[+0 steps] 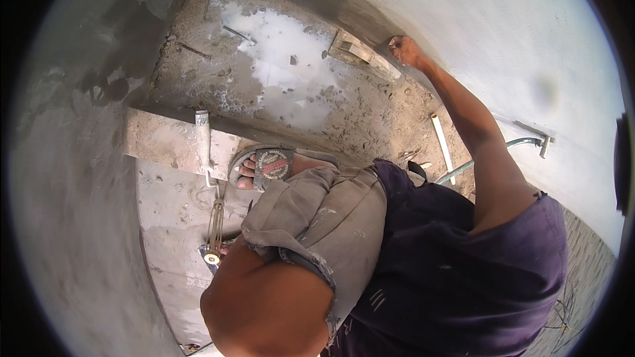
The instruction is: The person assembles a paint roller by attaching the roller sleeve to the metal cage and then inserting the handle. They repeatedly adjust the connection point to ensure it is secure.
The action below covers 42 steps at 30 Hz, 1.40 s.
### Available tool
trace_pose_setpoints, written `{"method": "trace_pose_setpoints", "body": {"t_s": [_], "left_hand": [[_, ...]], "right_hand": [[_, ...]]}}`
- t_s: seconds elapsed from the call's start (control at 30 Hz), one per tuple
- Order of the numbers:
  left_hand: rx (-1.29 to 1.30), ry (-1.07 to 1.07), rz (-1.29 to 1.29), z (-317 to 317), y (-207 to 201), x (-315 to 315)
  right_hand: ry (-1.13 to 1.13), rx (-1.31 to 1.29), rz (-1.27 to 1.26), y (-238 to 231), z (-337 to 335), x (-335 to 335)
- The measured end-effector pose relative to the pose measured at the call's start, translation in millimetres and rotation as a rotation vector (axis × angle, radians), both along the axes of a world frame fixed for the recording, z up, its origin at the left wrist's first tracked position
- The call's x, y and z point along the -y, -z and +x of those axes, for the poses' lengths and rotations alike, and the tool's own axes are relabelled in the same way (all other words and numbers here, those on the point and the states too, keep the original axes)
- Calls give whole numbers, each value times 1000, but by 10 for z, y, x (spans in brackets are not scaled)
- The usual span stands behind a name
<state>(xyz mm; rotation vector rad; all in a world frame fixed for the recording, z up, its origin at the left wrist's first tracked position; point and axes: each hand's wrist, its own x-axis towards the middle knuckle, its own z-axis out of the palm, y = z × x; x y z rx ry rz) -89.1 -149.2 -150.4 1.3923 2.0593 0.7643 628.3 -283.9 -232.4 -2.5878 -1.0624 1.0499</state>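
My right arm stretches out to the base of the pale wall [522,39]. My right hand [405,51] is closed there, its fingers curled near the wet dark strip at the wall's foot; what they grip, if anything, is too small to make out. Just left of that hand lies a wooden float [365,55] with a raised handle, on the rough floor. A paint roller frame [203,139] with a pale handle and a bare wire cage leans over the concrete step beside my sandalled foot [268,166]. My left hand does not show.
A milky white puddle [284,53] spreads over the rough concrete [377,109]. Short metal rods [193,51] stick up on the left. A white pipe piece [441,140] and a green hose [456,171] lie near the right wall. A plastered grey wall [73,178] closes the left side.
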Motion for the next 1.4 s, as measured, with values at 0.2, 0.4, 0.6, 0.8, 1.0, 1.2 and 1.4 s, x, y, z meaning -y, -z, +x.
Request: {"method": "trace_pose_setpoints", "body": {"t_s": [0.2, 0.4, 0.6, 0.8, 1.0, 1.2, 1.4], "left_hand": [[13, 62, -63, 15, -92, -162], [-28, 106, -135, -49, -236, -325], [-28, 147, -224, -10, -260, -478], [-58, 164, -274, 10, -358, -613], [-69, 172, -306, 39, -373, -674], [-62, 186, -344, 52, -393, -719], [-71, 178, -368, 41, -491, -737]], "right_hand": [[308, -108, -115, 274, -450, 1316], [575, -268, -662, 610, -1098, 2205], [712, -547, -569, 829, -1607, 3129], [1109, -523, -603, 1064, -2271, 3284], [1733, -431, -492, 1056, -2671, 3150], [1263, 114, -627, 931, -2770, 3442], [839, 238, -583, 1106, -2507, 3779]]}}
